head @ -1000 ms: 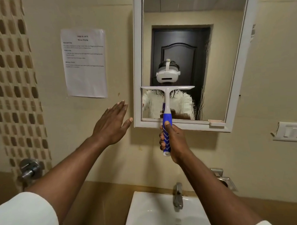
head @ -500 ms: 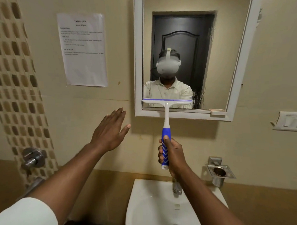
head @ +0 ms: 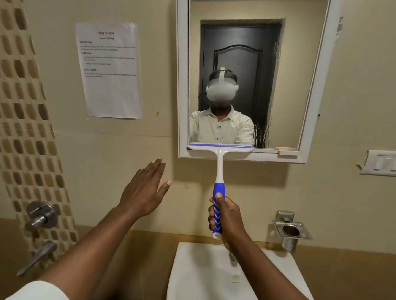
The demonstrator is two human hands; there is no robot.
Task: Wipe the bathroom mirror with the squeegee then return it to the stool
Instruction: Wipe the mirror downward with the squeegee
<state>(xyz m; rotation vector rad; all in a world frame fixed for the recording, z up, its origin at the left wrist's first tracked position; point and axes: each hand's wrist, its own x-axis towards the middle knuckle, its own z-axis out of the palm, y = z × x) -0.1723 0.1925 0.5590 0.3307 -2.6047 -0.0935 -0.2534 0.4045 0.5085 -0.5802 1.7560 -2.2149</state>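
1. R hand (head: 226, 218) wraps the blue handle of the squeegee (head: 218, 171), thumb laid up along the grip. Prob. for steady pressure and a level blade.
2. Blade sits across the bottom edge of the mirror (head: 280, 79), straight above the R hand, at the lower frame, on the L part of the glass. Looks like the end of a downward pull.
3. Wet streaks show on the glass up and to the R of the blade, so I'd judge that strip isn't wiped yet.
4. L hand (head: 147, 192) is spread flat, fingers straight, holds nothing. It's up near the wall, L of the squeegee; can't tell if it touches. Prob. for balance.
5. Sink (head: 197, 273) is below the R hand; drips would fall there.
6. Paper sheet (head: 110, 70) on the wall above the L hand: heading reads approx. "TASK ID" and "Mirror Wiping"; the rest is too small.
7. Stool not in view.
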